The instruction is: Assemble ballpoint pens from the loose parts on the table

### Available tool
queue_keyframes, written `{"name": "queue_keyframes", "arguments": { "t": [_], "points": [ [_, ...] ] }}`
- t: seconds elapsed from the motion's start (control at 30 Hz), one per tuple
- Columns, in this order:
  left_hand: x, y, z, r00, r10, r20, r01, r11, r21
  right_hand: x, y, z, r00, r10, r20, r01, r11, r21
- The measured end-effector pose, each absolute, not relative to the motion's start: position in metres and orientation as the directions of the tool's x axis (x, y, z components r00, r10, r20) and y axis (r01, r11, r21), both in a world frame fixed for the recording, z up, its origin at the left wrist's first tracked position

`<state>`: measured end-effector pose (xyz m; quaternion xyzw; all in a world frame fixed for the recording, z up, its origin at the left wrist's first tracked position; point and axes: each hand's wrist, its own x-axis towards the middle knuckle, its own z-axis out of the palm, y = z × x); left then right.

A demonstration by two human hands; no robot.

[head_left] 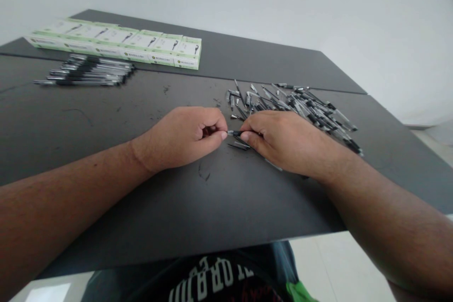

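Above the middle of the dark table [170, 207], a pen [235, 133] with a black grip spans the gap between my two hands. My left hand [187, 137] pinches its pale tip end between thumb and forefinger. My right hand [283, 139] is closed around the black grip part, and its palm hides the rest of the pen. Just below my right fingertips lie a few thin dark pen parts [239, 146]. Beyond and beside that hand spreads a loose heap of pen barrels, refills and caps [318, 111].
At the far left stands a row of white and green boxes [141, 56] with a pen printed on them. In front of them lies a neat bundle of pens [92, 71]. Small dark scraps [203, 172] dot the tabletop. The table's near edge runs close to my lap.
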<state>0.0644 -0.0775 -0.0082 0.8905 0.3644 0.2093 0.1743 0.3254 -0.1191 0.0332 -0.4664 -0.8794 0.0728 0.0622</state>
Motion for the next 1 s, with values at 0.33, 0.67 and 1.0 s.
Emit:
{"name": "queue_keyframes", "arguments": {
  "t": [0.33, 0.67, 1.0],
  "points": [
    [0.064, -0.078, -0.008, 0.662, 0.707, 0.249, 0.567, -0.69, 0.451, 0.323, -0.12, 0.035, -0.576, 0.817, -0.004, 0.805, 0.567, -0.174],
    [0.049, -0.061, -0.005, 0.517, 0.79, 0.33, 0.656, -0.613, 0.44, 0.327, -0.117, 0.037, -0.487, 0.865, 0.12, 0.837, 0.502, -0.217],
    [0.047, -0.034, -0.02, 0.747, 0.638, 0.186, 0.603, -0.769, 0.213, 0.327, -0.117, 0.042, -0.434, 0.878, 0.201, 0.859, 0.47, -0.203]
  ]
}}
